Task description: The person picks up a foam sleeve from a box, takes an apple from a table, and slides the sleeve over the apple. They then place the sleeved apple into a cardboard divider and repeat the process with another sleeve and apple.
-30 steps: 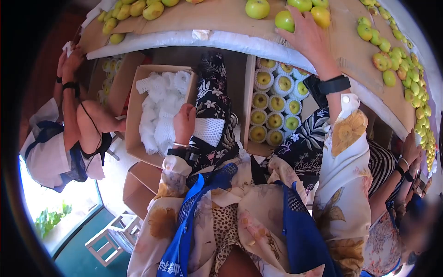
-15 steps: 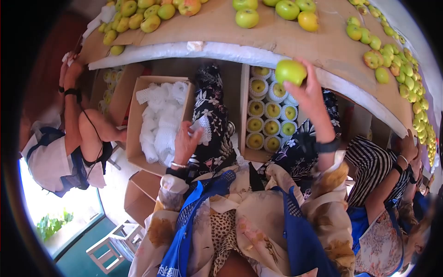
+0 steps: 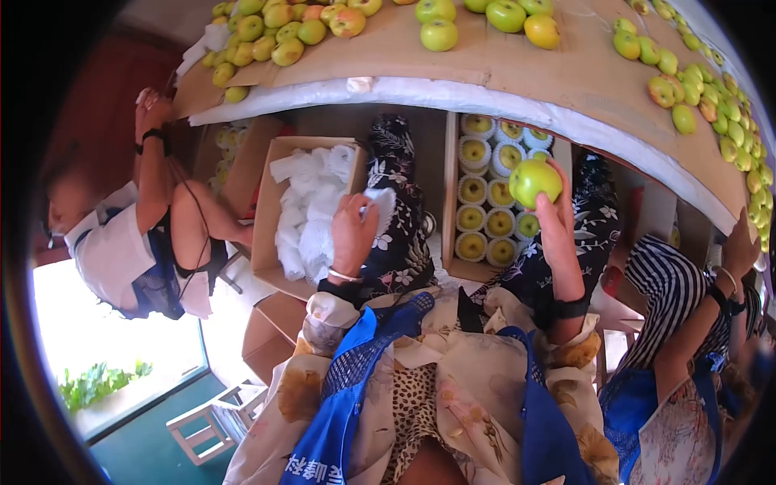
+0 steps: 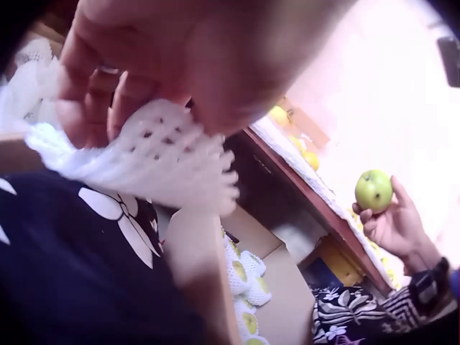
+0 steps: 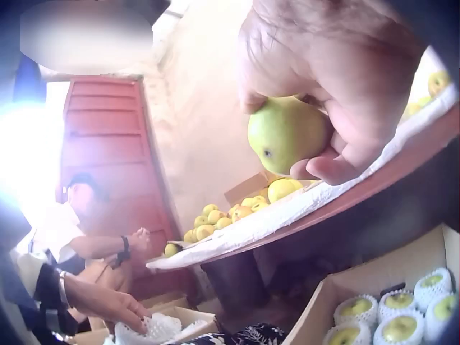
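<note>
My right hand [image 3: 558,234] grips a green apple [image 3: 535,183] above the box of net-wrapped apples [image 3: 472,191]; the right wrist view shows the fingers curled round the apple [image 5: 286,135]. My left hand [image 3: 353,236] pinches a white foam net [image 3: 380,207], beside the box of loose foam nets [image 3: 305,212]. In the left wrist view the net [image 4: 162,158] hangs from the fingers, its cut edge spread. The apple and the net are apart.
The cardboard-covered table [image 3: 388,61] with a padded white edge [image 3: 420,94] curves across the front, bearing groups of apples [image 3: 287,32]. People sit at left [image 3: 153,242] and right [image 3: 687,339]. A white stool [image 3: 212,428] stands lower left.
My right hand has picked the apple off the table and brought it back over the wrapped apples. My left hand has lifted the foam net away from the box, towards the middle.
</note>
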Tool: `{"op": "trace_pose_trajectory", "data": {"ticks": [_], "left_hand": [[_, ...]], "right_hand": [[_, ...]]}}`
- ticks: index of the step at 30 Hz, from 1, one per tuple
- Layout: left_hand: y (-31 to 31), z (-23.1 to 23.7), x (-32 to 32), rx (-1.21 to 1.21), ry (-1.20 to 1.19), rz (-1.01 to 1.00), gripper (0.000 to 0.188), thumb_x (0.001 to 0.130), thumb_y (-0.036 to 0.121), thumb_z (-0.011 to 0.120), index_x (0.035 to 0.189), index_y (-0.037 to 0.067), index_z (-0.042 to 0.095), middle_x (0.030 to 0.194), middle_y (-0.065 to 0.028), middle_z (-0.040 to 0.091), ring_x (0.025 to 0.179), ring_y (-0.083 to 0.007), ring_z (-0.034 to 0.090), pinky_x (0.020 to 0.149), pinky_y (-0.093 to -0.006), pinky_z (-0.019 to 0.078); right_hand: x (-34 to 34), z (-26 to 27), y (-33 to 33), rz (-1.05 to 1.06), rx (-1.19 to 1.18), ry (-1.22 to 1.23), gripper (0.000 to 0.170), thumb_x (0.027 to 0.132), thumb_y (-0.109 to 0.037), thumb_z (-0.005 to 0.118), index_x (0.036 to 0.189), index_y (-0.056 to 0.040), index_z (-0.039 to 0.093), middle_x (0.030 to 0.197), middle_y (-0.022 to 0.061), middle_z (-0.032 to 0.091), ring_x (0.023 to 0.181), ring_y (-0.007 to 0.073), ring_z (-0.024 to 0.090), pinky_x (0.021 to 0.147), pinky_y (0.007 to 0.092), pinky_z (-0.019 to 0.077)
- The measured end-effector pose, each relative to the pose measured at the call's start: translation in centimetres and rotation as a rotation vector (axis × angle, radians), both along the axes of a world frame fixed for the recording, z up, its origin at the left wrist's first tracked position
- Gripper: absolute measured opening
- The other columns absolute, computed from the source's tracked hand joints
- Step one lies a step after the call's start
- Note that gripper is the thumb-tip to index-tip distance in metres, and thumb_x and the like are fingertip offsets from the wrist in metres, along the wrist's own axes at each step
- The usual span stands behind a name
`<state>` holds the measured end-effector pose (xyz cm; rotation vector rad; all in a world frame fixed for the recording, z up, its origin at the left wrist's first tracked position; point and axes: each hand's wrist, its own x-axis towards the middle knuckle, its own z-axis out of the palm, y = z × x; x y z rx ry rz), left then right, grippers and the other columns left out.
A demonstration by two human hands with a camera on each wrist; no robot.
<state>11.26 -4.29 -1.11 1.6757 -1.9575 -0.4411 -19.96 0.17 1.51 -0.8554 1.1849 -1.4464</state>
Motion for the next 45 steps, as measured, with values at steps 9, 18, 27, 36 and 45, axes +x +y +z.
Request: {"op": "trace_pose_trajectory", "data": {"ticks": [9, 18, 27, 36, 45], "left_hand": [[-1.9, 3.3, -9.7, -0.118, 0.09, -0.169, 0.01, 0.072, 0.011, 0.064, 0.077, 0.007, 0.057, 0.068, -0.0098, 0.055, 0.062, -0.0292, 0.057, 0.053, -0.0378, 0.0445], [-0.1, 3.0, -11.4, 0.131, 0.622, -0.222, 0.013, 0.073, 0.002, 0.063, 0.085, 0.002, 0.058, 0.063, -0.0051, 0.053, 0.055, -0.0076, 0.046, 0.05, -0.0254, 0.0387], [0.9, 2.0, -10.7, 0.217, 0.759, -0.238, 0.008, 0.083, 0.008, 0.059, 0.088, 0.001, 0.057, 0.068, -0.0014, 0.053, 0.06, -0.0066, 0.046, 0.053, -0.0238, 0.0385], [1.5, 3.1, -11.1, -0.238, 0.292, -0.467, 0.016, 0.072, -0.001, 0.063, 0.087, 0.003, 0.057, 0.073, -0.0101, 0.055, 0.065, -0.0249, 0.054, 0.058, -0.0304, 0.0429], [1.8, 1.2, -12.1, 0.405, 0.907, -0.355, 0.034, 0.078, 0.014, 0.069, 0.097, 0.005, 0.043, 0.089, -0.0047, 0.05, 0.08, -0.0143, 0.05, 0.071, -0.0275, 0.0458]], "right_hand": [[3.2, 1.4, 2.5, 0.097, -0.019, -0.376, 0.061, 0.071, -0.002, 0.063, 0.128, -0.0025, 0.039, 0.119, 0.0071, 0.05, 0.111, 0.0183, 0.049, 0.096, 0.0321, 0.0376], [5.3, -0.2, 1.7, 0.222, 0.047, -0.495, 0.069, 0.072, -0.001, 0.067, 0.132, -0.0025, 0.034, 0.124, 0.0061, 0.045, 0.113, 0.0164, 0.046, 0.099, 0.0317, 0.0341], [5.9, -1.6, 1.7, -0.018, -0.038, 0.015, 0.075, 0.065, -0.01, 0.077, 0.127, -0.0005, 0.037, 0.116, 0.01, 0.05, 0.108, 0.0175, 0.049, 0.09, 0.0317, 0.0424], [6.2, -0.8, 0.7, -0.16, 0.014, 0.704, 0.068, 0.054, -0.021, 0.081, 0.108, -0.0015, 0.044, 0.101, 0.0143, 0.052, 0.094, 0.0306, 0.053, 0.08, 0.0362, 0.0431], [5.3, 0.1, -0.2, -0.236, -0.093, 1.189, 0.062, 0.053, -0.022, 0.078, 0.104, -0.0057, 0.047, 0.097, 0.0139, 0.052, 0.09, 0.0334, 0.051, 0.074, 0.0406, 0.0431]]}}
